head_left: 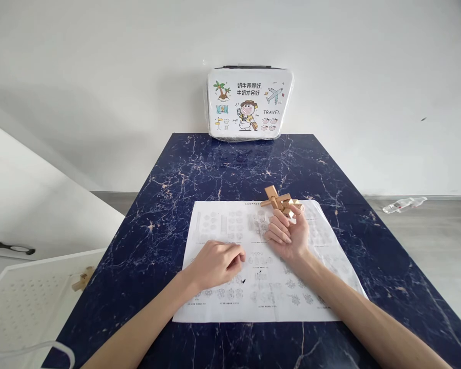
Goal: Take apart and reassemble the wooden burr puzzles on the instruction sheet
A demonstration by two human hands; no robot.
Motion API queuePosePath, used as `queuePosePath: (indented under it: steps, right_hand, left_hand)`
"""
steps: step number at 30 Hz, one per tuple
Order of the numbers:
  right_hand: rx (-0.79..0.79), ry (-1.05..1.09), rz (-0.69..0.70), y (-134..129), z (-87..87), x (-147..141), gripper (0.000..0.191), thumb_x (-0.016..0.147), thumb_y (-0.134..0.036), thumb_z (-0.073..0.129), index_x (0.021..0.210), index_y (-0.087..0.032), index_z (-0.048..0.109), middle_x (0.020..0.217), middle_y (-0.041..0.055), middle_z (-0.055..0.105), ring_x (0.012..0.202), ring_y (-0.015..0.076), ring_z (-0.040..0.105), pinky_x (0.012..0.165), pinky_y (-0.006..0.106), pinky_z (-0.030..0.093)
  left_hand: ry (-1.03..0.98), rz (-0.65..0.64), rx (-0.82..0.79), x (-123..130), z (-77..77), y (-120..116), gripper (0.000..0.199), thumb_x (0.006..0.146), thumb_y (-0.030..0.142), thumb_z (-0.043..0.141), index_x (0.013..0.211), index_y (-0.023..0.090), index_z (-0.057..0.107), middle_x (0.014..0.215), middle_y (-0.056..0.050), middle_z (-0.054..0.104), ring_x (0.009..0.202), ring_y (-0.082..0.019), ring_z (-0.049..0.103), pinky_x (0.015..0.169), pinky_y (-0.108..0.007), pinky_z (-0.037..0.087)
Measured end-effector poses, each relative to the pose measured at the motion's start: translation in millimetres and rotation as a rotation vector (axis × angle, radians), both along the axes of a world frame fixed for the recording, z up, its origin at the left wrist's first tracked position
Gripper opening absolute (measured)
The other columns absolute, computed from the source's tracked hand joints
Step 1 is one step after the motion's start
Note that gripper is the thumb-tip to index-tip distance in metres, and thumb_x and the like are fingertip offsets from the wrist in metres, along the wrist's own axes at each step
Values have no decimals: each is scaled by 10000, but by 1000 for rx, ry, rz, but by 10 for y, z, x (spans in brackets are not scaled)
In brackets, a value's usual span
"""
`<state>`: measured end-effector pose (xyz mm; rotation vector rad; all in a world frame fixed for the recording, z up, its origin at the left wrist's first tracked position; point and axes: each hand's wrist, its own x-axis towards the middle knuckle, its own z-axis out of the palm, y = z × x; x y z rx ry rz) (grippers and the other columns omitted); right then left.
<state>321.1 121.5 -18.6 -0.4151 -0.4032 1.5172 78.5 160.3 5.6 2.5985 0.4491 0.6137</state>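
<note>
My right hand (288, 237) rests over the upper right of a printed sheet (223, 230), its fingers curled and palm turned inward. At its fingertips is a faceted wooden interlocking puzzle (291, 211), partly covered by the fingers. Just beyond lies a cross-shaped wooden burr puzzle (273, 196), close against the faceted one; whether they touch is hard to see. My left hand (218, 261) lies knuckles-up on the middle left of the sheet. Its fingers are folded in, and nothing shows in them. Small puzzle diagrams and text lines cover the paper.
The dark blue marbled table (157, 189) holds the sheet. A white cartoon-printed case (249, 118) stands at its far edge against the wall. On the left, a white perforated basket (26, 287) contains a wooden piece (83, 279). Clear plastic (404, 204) lies on the floor at right.
</note>
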Motion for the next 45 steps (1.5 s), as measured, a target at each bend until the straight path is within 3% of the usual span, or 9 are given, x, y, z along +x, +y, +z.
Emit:
queuePosePath:
  steps: [17,24,31,40,45]
  right_hand:
    - [-33,48,25,16,-50,26,527,1045,-479,585,637,-251,342,455,-111,300,338,78,90,315,189,295]
    - [-40,45,35,24,-32,16,537,1062,-572,557,682,-252,356,469,-124,250,347,70,78,305,173,258]
    - [-49,24,37,58,-66,59,384,1041,-557,602,863,-220,555,529,-127,319,334,52,107,288,146,275]
    - [-69,-93,17,87,-101,57,321,959,-538,687,1038,-245,583,675,-90,530,347,47,250,255,138,278]
    - [-110,-132,-79,69,-102,45,358,917,-579,703,977,-245,587,736,-51,640,342,45,300,242,162,301]
  left_hand:
    - [0,3,9,2,2,-1,207,929,56,502,864,167,664,670,29,712,456,-88,543,484,-235,441]
    - [5,0,-1,0,10,-2,211,941,59,499,872,168,666,681,24,719,465,-94,557,479,-238,441]
    - [10,9,-7,2,14,-2,214,924,53,493,871,169,665,693,24,722,484,-101,563,519,-249,444]
    - [10,5,-13,2,37,-9,209,923,51,502,885,171,668,708,25,726,476,-98,548,500,-243,423]
    - [16,1,-4,-2,24,-4,197,927,54,509,887,173,662,702,29,717,482,-98,560,504,-242,435]
